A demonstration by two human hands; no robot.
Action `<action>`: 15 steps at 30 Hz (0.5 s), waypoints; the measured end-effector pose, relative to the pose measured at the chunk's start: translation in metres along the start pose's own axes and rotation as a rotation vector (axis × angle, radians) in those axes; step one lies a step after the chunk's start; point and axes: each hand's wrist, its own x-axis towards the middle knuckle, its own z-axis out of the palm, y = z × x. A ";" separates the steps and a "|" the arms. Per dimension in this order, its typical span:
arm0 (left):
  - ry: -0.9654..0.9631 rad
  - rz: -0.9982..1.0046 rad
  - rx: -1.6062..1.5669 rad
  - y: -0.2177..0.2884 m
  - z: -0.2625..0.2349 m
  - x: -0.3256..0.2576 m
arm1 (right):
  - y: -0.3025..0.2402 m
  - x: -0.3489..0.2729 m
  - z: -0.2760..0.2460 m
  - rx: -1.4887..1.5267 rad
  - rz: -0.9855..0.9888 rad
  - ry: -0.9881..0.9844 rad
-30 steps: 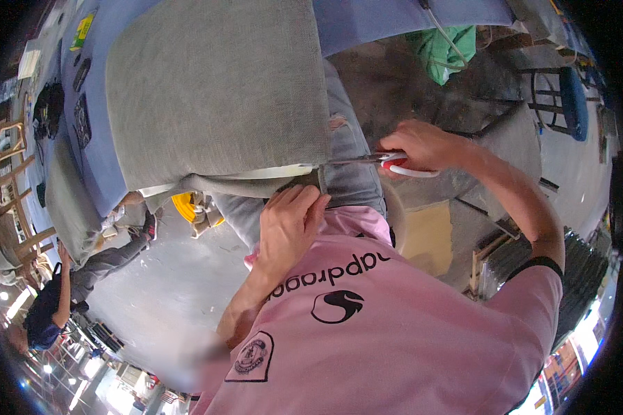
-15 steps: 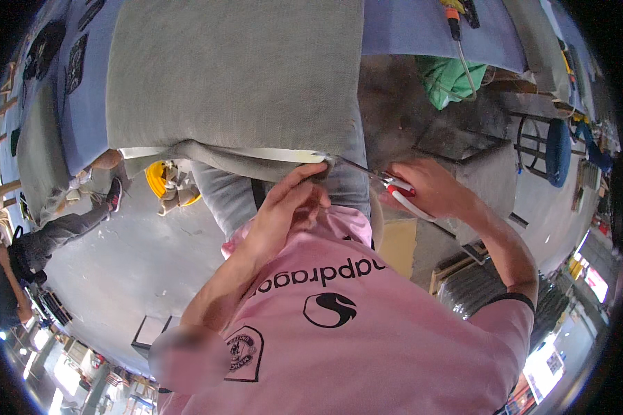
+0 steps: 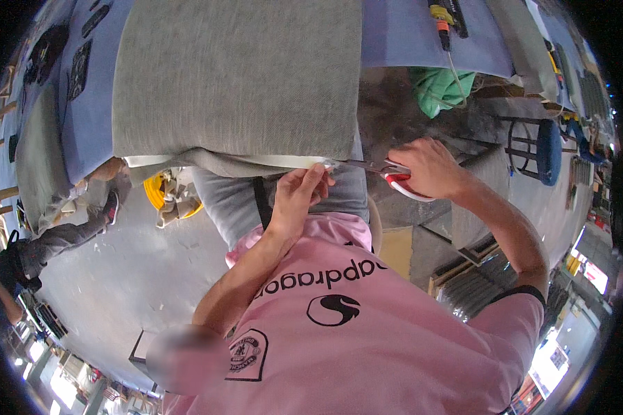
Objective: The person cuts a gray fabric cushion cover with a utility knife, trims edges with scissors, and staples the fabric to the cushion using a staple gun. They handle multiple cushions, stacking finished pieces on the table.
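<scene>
A cushion-like panel covered in grey woven fabric (image 3: 235, 83) lies before me, with a loose fabric flap (image 3: 239, 166) along its near edge. Between the two shows a strip of white lining (image 3: 277, 161). My left hand (image 3: 299, 196) pinches the right end of that flap and lining between thumb and forefinger. In my right hand (image 3: 429, 169) are scissors with red and white handles (image 3: 401, 185), held sideways. Their blades point left and reach the fabric corner by my left fingertips; how far the blades are parted is hard to tell.
A blue-covered work surface (image 3: 439, 52) extends behind the panel, carrying a tool with an orange and black end (image 3: 441, 28) and a hose. Green cloth (image 3: 439, 90) hangs at its right edge. A blue-seated stool (image 3: 548, 152) stands right; a yellow container (image 3: 158, 192) and another person's leg (image 3: 73, 232) are left.
The scissors have swung nearly level, and their blades now meet the fabric corner. My left hand has drawn into a tighter pinch there. The view has shifted slightly.
</scene>
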 end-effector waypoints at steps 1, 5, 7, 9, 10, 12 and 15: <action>0.007 -0.005 -0.022 0.003 0.003 -0.001 | 0.001 -0.002 -0.004 0.010 -0.023 0.025; 0.028 -0.092 -0.205 0.010 0.015 -0.004 | -0.002 -0.018 -0.026 0.110 0.052 -0.116; -0.033 -0.091 -0.238 0.002 0.011 0.003 | -0.004 -0.037 -0.026 0.188 0.081 -0.116; -0.066 -0.041 -0.133 -0.004 0.008 0.010 | -0.001 -0.054 0.000 0.248 0.044 0.037; -0.063 -0.005 -0.083 -0.006 0.009 0.010 | -0.007 -0.059 0.005 0.281 0.025 0.114; -0.042 0.069 -0.020 -0.012 0.011 0.012 | -0.018 -0.067 0.010 0.400 0.104 0.064; -0.002 -0.004 -0.209 0.002 0.028 0.003 | -0.021 -0.069 0.025 0.408 0.127 0.042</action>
